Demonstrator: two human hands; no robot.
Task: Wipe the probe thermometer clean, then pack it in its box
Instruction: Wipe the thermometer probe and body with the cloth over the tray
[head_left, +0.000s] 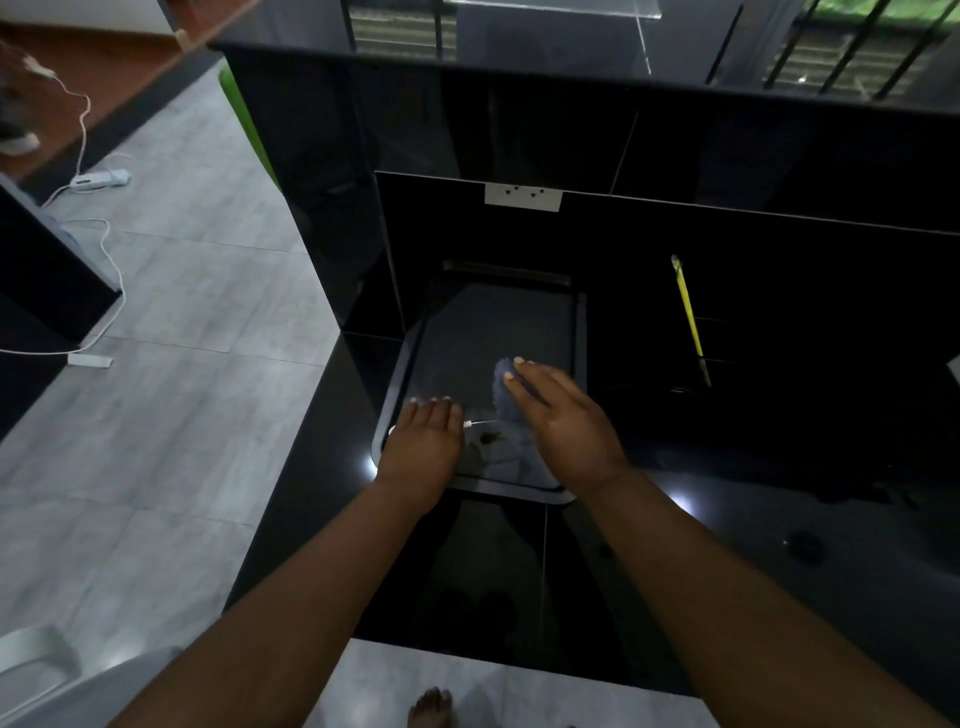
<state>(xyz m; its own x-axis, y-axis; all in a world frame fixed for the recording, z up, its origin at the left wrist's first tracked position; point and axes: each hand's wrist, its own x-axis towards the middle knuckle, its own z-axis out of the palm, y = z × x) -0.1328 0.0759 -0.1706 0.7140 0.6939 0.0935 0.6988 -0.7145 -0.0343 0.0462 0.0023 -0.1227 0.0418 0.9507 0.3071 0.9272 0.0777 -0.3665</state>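
My left hand (423, 441) rests palm down on the near left corner of a black tray (579, 332) and covers the body of the probe thermometer (468, 424). Only a white end of the thermometer shows beside my fingers, with the thin probe running right from it. My right hand (558, 415) holds a blue-grey cloth (503, 387) bunched around the probe's far end, just above the tray. No box can be told in the dim light.
The tray sits on a glossy black counter (779, 519) with a dark wall panel behind it. A thin yellow stick-like object (687, 306) lies at the right. Left of the counter is grey tiled floor (182, 415) with white cables.
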